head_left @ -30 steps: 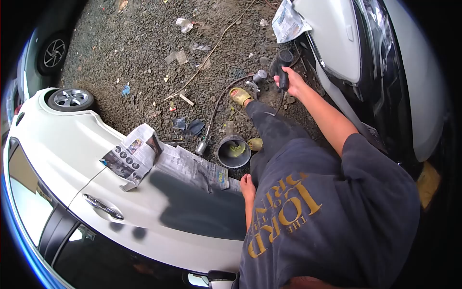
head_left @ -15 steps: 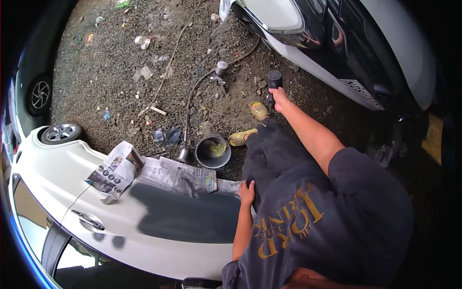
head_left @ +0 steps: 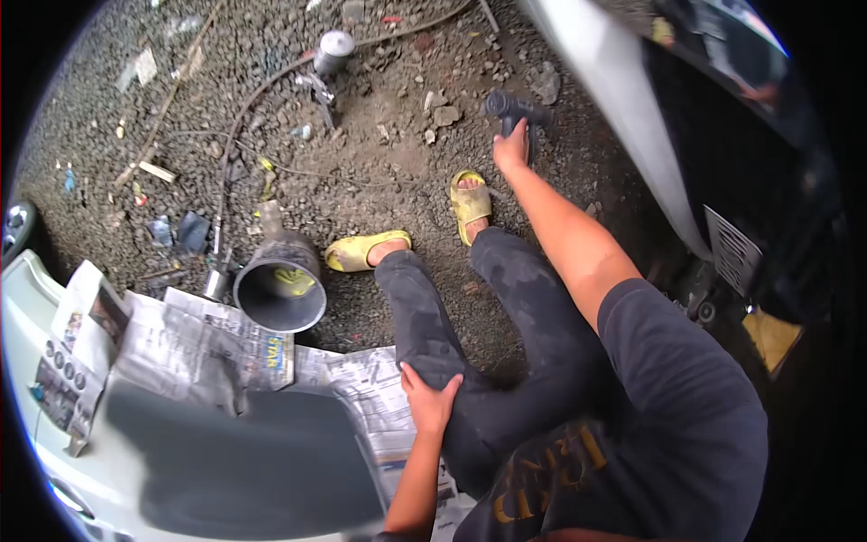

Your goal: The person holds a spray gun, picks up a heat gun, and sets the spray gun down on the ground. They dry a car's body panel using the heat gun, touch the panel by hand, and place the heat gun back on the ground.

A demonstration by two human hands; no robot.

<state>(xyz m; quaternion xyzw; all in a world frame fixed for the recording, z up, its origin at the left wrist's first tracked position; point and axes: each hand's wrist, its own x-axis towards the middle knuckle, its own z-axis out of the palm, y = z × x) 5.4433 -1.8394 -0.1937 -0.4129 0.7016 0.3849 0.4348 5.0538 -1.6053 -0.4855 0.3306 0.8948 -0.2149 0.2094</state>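
Note:
My right hand (head_left: 513, 149) is wrapped round the handle of a dark hair dryer (head_left: 517, 110), held out over the gravel beyond my right foot. Resting on my trouser leg near the knee is my left hand (head_left: 430, 397), thumb and fingers apart, holding nothing. Close by on the left, a white car panel (head_left: 81, 488) carries a large dark grey patch (head_left: 244, 461). Newspaper sheets (head_left: 181, 348) line the panel's edge.
A dark bucket (head_left: 280, 294) with something yellow-green inside stands beside my left yellow slipper (head_left: 366, 251). A spray gun with a pale cup (head_left: 334, 52) lies on the gravel near a hose (head_left: 239, 122). Another car (head_left: 623, 108) is on the right.
My view has tilted and come closer to the ground. My knees have bent and spread apart. The hair dryer has turned sideways in my right hand; my left hand has stayed on my leg.

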